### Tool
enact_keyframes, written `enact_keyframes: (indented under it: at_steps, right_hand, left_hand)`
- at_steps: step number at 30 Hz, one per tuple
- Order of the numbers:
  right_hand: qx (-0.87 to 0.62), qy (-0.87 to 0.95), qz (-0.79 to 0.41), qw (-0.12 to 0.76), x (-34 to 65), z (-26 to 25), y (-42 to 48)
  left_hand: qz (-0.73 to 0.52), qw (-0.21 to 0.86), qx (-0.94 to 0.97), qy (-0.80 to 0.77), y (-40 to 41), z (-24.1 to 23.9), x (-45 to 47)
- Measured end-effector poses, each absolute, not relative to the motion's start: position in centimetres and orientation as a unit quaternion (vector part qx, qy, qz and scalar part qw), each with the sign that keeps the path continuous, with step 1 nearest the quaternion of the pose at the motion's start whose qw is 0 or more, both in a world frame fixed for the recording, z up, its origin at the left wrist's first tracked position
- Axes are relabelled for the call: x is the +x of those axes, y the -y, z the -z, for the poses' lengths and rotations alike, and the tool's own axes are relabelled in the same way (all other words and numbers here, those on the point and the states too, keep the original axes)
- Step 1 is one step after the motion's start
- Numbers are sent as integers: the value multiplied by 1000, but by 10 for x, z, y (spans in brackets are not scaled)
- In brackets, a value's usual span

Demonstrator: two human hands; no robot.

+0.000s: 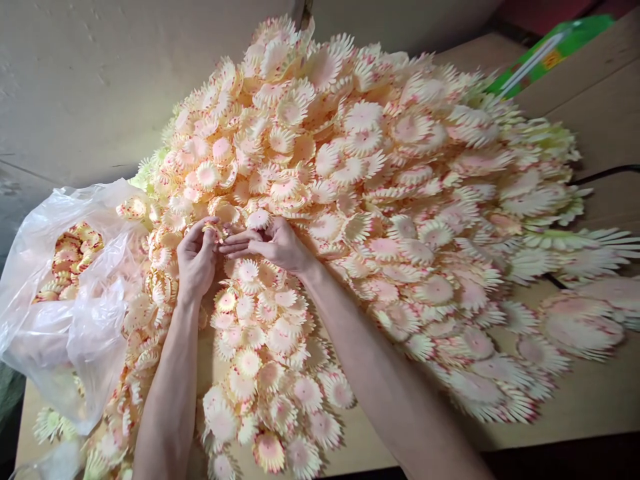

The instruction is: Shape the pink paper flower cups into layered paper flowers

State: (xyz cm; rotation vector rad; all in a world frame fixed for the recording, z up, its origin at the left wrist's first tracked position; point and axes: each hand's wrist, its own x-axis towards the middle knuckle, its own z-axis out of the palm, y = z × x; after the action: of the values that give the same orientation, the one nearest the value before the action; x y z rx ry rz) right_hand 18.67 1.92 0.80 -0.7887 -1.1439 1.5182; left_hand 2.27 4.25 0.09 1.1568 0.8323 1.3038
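Note:
My left hand (196, 257) is closed, its thumb and finger pinching a small cream petal disc (214, 231) with reddish edges. My right hand (280, 247) comes in from the right, two fingers stretched toward the left fingertips. A round pale-pink petal disc (259, 219) with a fringed rim sits at its curled fingers and seems held there. Both hands are over a big heap of similar fringed petal discs (363, 117), cream with pink centres and red tips. Between my forearms lies a smaller cluster of discs (273, 373). What lies between the touching fingertips is partly hidden.
A translucent plastic bag (95, 333) with red-edged discs (75, 257) in it stands at the left. Behind the heap rises a pale wall (100, 80). A green packet (550, 53) and a black cable (607, 173) are at the right. The tabletop (590, 393) is light brown.

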Motion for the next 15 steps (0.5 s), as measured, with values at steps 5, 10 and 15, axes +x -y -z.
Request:
enact_keyframes:
  at_steps: [5,10,15]
  right_hand:
    - [-309,459,-625,551,193,-15,-19]
    - [-362,463,-581,563,194,-17,-20]
    - [-349,471,-598,547,192,-13,-21]
  left_hand:
    - [-553,569,512,-329,-41,-2,20]
    - [-521,573,549,-314,-39,0,19]
    - [-501,576,571,-302,-39,-1,20]
